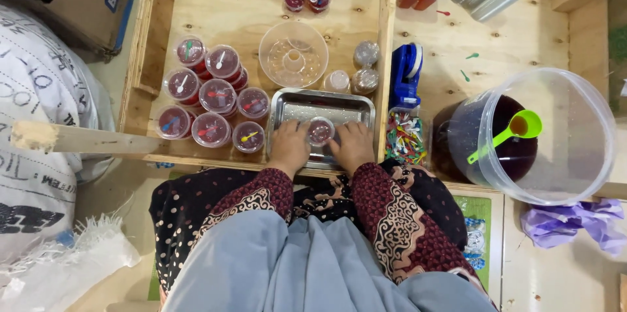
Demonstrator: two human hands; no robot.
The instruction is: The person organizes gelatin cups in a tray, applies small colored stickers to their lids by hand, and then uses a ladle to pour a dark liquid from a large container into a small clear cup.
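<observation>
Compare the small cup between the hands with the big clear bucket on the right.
The small cup sits in a metal tray, held between both hands; the big bucket stands alone, untouched. The small cup looks lidded; the big bucket is open, with a green scoop inside. Both are clear plastic holding dark red contents.

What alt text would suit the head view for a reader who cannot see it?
Both hands, left hand and right hand, press on a small lidded cup of dark red filling over a metal tray. Finished lidded cups sit to the left; a large tub with a green scoop stands right.
</observation>
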